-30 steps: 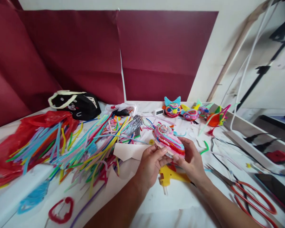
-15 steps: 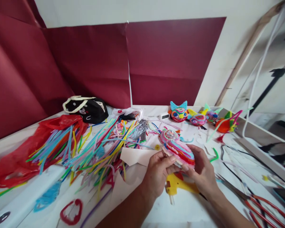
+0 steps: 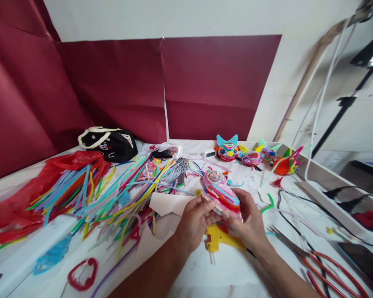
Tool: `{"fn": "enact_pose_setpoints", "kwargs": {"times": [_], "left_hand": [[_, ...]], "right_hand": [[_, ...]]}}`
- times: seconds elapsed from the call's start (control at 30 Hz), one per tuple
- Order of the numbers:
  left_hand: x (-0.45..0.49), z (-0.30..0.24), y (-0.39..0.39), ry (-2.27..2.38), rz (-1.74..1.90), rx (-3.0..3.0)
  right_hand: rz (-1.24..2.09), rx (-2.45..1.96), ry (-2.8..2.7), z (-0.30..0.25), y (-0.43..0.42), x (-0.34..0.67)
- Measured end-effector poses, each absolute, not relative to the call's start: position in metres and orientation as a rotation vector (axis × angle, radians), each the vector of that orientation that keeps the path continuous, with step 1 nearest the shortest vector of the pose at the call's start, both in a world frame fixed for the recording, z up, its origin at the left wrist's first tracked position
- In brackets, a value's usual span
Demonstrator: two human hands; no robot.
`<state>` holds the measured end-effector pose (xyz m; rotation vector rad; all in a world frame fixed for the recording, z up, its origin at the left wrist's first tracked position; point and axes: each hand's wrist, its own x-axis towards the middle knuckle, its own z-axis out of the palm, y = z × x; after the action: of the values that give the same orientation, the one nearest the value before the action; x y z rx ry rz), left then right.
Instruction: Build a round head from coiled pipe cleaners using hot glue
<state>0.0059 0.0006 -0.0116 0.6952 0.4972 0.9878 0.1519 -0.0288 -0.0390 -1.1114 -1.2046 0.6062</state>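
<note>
Between both hands is a rounded pipe-cleaner craft (image 3: 220,192), covered in pink, red, blue and silvery coiled strips. My left hand (image 3: 196,221) grips its left lower edge, thumb on top and fingers beneath. My right hand (image 3: 247,221) closes round its right end, with the thumb along the near edge. Its underside is mostly hidden by my fingers. Below the hands, a yellow glue gun (image 3: 222,239) lies on the table, partly covered by my right hand. Cut white card (image 3: 166,204) lies just left of the craft.
Loose pipe cleaners (image 3: 133,190) spread across the left, some in a red plastic bag (image 3: 15,203). Red-handled scissors (image 3: 317,258) lie at right, near a black cable and a phone (image 3: 365,263). Finished figures, including a blue-eared one (image 3: 228,148), stand at the back.
The view has turned slightly right, so everything sits further left in the picture. Both hands keep the same hold on the craft.
</note>
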Motion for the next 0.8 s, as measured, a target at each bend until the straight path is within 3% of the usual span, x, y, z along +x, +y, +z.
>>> {"fn": "enact_pose_setpoints", "kwargs": {"times": [0.37,0.53,0.8], "left_hand": [[0.011,-0.012,0.002,0.492,1.034,0.756],[0.013,-0.017,0.001,0.698,1.095,0.845],[0.006,-0.025,0.014,0.869,1.27,1.394]], "right_hand": [[0.567,-1.199,-1.21,-0.037,-0.027,0.152],[0.565,-1.208,-1.192,-0.038,-0.025,0.156],[0.586,-1.264,-1.162,-0.03,-0.028,0.154]]}}
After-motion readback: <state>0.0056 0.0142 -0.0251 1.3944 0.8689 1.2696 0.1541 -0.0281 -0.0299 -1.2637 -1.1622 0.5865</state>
